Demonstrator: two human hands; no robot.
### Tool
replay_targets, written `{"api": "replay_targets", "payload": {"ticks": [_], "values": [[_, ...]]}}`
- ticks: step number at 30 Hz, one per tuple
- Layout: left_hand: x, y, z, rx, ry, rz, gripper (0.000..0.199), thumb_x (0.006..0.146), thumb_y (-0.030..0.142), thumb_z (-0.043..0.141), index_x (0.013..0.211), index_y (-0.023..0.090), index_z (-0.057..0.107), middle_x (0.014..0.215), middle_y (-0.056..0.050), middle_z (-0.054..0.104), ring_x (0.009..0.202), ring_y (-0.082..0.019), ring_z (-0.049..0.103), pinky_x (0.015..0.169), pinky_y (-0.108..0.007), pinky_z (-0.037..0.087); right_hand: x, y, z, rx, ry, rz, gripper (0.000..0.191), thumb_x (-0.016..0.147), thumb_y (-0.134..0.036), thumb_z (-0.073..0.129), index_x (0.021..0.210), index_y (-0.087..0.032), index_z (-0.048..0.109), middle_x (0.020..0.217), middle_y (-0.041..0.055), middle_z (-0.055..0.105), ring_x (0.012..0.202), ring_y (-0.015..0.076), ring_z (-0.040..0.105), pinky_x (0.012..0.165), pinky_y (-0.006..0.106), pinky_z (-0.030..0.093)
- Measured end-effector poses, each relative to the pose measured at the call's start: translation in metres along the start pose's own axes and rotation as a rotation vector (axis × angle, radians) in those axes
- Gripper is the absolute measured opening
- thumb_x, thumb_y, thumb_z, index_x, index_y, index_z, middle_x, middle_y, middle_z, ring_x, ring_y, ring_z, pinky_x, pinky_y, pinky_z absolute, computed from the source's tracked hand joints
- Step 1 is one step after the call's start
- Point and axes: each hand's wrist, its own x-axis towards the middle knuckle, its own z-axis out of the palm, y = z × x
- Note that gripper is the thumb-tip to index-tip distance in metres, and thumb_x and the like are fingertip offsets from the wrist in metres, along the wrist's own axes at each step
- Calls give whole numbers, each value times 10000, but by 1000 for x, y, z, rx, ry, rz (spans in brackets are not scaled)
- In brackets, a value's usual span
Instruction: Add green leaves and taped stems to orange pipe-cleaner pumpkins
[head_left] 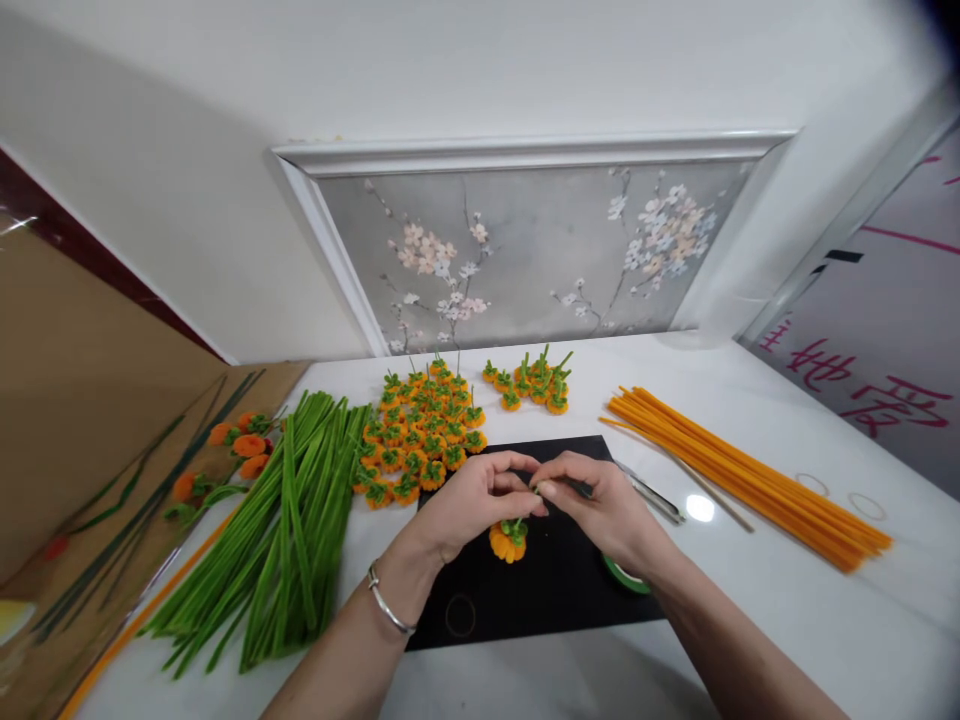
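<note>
My left hand (487, 495) and my right hand (592, 495) meet over a black mat (525, 610), fingertips pinched together. Between them shows a tiny greenish bit, mostly hidden by the fingers and too small to name. Just below my left fingers is a small orange pumpkin (508, 542) made of pipe cleaner, with green curls on top. Whether it is joined to what I pinch, I cannot tell. Part of a roll of green tape (626, 577) shows beside my right wrist. Tweezers (656, 497) lie right of my right hand.
Several finished pumpkins (420, 435) stand behind the mat, with a smaller group (532, 383) farther back. Green pipe cleaners (292, 540) are heaped at left, orange ones (742, 475) at right, beside a thin stick (712, 490). Orange flowers (251, 446) lie on brown paper at far left.
</note>
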Motion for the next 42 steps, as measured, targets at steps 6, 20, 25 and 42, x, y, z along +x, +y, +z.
{"api": "replay_targets", "payload": {"ticks": [6, 20, 25, 42], "values": [[-1, 3, -3, -113, -10, -35, 242, 716, 211, 722, 918, 136, 612, 661, -18, 669, 595, -63, 572, 573, -153, 402, 2, -3, -6, 107, -20, 49, 262, 808, -272, 556, 1042, -177, 623, 757, 4, 607, 713, 143, 553, 679, 269, 434], [-4, 8, 4, 296, 191, 102, 123, 749, 223, 629, 791, 120, 682, 745, -55, 690, 709, -136, 610, 678, -239, 454, 3, -1, -9, 161, -58, 159, 244, 831, -331, 517, 983, -159, 599, 741, 20, 621, 704, 149, 578, 645, 262, 444], [-6, 11, 11, 444, 185, 111, 140, 761, 208, 575, 762, 122, 685, 698, -29, 657, 637, -113, 553, 597, -218, 415, 1, -2, -6, -77, -105, 70, 272, 892, -403, 450, 890, -173, 596, 761, 19, 618, 675, 135, 547, 590, 232, 402], [-11, 10, 16, 533, 207, 156, 175, 732, 182, 583, 904, 188, 552, 641, 25, 648, 591, -115, 542, 637, -240, 428, 0, 1, -4, -155, -171, 22, 344, 900, -319, 439, 598, -173, 510, 546, -35, 464, 524, 98, 388, 498, 223, 295]]}}
